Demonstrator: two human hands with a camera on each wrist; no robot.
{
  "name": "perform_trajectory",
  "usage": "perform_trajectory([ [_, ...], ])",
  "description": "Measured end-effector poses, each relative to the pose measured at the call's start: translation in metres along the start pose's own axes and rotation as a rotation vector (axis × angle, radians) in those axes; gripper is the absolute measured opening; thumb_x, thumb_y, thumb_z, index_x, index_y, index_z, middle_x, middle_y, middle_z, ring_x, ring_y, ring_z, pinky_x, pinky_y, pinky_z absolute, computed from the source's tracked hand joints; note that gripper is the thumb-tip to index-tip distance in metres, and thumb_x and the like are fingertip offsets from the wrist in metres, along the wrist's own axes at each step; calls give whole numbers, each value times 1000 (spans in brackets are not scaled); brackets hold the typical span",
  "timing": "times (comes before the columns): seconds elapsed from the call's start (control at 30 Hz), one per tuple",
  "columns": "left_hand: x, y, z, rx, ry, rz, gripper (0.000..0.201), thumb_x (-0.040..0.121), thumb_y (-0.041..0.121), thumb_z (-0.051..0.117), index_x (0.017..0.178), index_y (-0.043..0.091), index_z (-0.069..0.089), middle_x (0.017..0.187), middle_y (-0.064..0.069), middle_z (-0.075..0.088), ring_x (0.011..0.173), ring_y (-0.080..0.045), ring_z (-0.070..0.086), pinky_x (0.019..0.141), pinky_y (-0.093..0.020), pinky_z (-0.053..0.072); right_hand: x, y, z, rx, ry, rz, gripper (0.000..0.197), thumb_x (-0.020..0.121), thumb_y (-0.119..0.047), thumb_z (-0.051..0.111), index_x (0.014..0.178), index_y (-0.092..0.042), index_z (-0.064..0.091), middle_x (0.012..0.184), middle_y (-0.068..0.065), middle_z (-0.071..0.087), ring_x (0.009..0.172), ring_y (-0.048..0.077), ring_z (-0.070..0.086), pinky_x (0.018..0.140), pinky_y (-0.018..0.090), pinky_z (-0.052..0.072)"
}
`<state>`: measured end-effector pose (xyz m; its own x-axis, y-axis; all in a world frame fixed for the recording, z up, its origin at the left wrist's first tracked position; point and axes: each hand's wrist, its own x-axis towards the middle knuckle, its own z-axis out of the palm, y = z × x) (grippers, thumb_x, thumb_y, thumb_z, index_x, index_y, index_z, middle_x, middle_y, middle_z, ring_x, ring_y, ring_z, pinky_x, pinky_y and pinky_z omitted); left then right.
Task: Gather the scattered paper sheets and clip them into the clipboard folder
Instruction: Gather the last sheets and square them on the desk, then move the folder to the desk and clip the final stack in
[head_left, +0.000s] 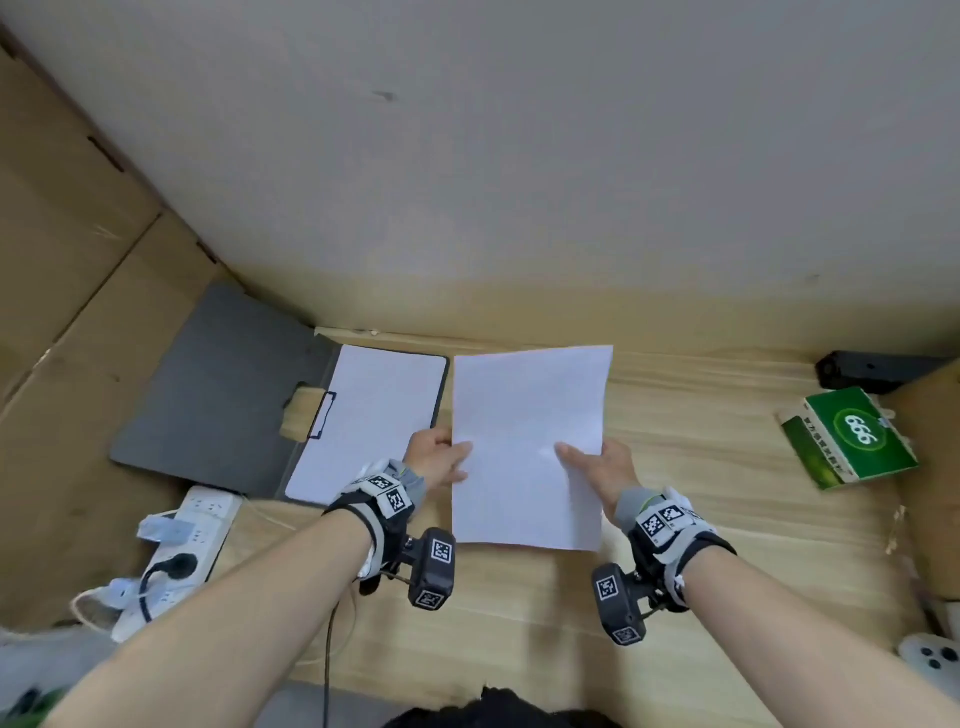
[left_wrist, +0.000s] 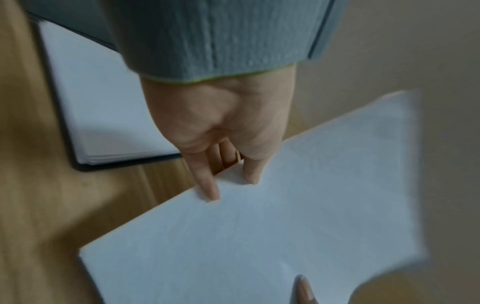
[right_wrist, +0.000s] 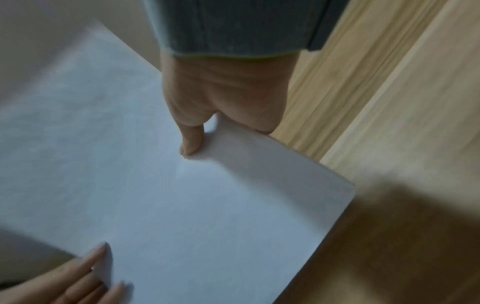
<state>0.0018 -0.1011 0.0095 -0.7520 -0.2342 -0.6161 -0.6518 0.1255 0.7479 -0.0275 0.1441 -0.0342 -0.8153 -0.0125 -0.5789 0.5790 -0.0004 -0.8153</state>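
Observation:
A white paper sheet (head_left: 524, 405) (left_wrist: 285, 236) (right_wrist: 155, 205) is held just above the wooden table (head_left: 727, 519), to the right of the clipboard folder (head_left: 223, 384). My left hand (head_left: 457, 457) (left_wrist: 231, 185) pinches its left edge and my right hand (head_left: 576, 457) (right_wrist: 197, 144) pinches its right edge, thumbs on top, fingers underneath. The dark grey folder lies open flat; its right half carries white sheets (head_left: 384, 415) (left_wrist: 103, 92) under a black clip (head_left: 322, 415). Whether the held paper is one sheet or more cannot be told.
A white power strip (head_left: 182, 540) with a black plug lies at the table's left front. A green box (head_left: 849, 439) and a black object (head_left: 872, 371) sit at the right. Cardboard boxes (head_left: 62, 260) stand on the left; a wall runs behind.

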Motion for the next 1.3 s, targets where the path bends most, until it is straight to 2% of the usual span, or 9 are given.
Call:
perform_trajectory([
  [0.13, 10, -22, -28, -73, 94, -102, 14, 92, 11, 61, 99, 0, 63, 83, -8, 52, 81, -21, 59, 69, -29, 61, 11, 14, 42, -56, -113, 63, 29, 83, -16, 78, 108, -3, 71, 98, 11, 76, 82, 25, 75, 69, 33, 60],
  [0.2, 10, -27, -38, -63, 99, -117, 9, 91, 11, 62, 94, 2, 61, 80, -9, 47, 77, -22, 57, 75, -36, 61, 9, 13, 55, -58, -138, 69, 25, 85, -13, 76, 107, -2, 71, 97, 11, 76, 77, 22, 74, 63, 30, 59],
  [0.3, 15, -39, -65, -66, 132, -146, 16, 89, 8, 62, 101, -2, 66, 87, -11, 59, 87, -24, 64, 73, -33, 62, 9, 18, 83, -43, -158, 97, 19, 87, -8, 73, 104, -2, 70, 91, 7, 74, 70, 17, 72, 56, 26, 58],
  [0.47, 41, -48, -119, -16, 137, -189, 3, 87, 7, 65, 88, 9, 68, 78, -6, 66, 73, -20, 63, 78, -38, 60, 25, 21, 135, -88, -83, 77, 19, 86, -11, 73, 104, -5, 71, 93, 4, 76, 75, 16, 73, 63, 27, 57],
  [0.53, 57, -52, -143, 37, 103, -214, 2, 86, 6, 66, 88, 7, 67, 81, -11, 69, 70, -22, 66, 75, -38, 59, 33, 21, 148, -104, -6, 69, 24, 85, -13, 74, 108, -5, 71, 99, 7, 75, 84, 21, 72, 75, 33, 58],
  [0.63, 91, -60, -186, 248, 128, -184, 4, 83, 7, 63, 84, 11, 63, 83, -11, 66, 68, -26, 64, 72, -39, 56, 45, 22, 175, -120, 90, 86, 31, 84, -15, 75, 113, -2, 69, 103, 10, 74, 93, 30, 71, 86, 43, 57],
  [0.8, 141, -71, -240, 786, 135, -72, 34, 88, 31, 60, 109, 7, 49, 102, -11, 60, 84, -32, 63, 71, -36, 54, 62, 26, 222, -136, 132, 126, 32, 82, -13, 77, 111, -4, 69, 102, 9, 75, 90, 30, 72, 86, 46, 58],
  [1.0, 161, -87, -225, 1103, -32, 72, 47, 94, 45, 50, 117, 4, 49, 117, -15, 60, 101, -32, 61, 77, -37, 49, 60, 36, 239, -181, 156, 148, 23, 81, -15, 77, 102, -13, 68, 98, 5, 75, 89, 30, 72, 85, 48, 58],
  [1.3, 134, -87, -147, 1173, -244, 140, 39, 93, 44, 47, 100, 8, 59, 93, -6, 62, 77, -23, 54, 76, -32, 49, 31, 43, 155, -390, 258, 134, 29, 78, -21, 77, 102, -16, 63, 101, 6, 72, 93, 31, 69, 87, 50, 57],
])
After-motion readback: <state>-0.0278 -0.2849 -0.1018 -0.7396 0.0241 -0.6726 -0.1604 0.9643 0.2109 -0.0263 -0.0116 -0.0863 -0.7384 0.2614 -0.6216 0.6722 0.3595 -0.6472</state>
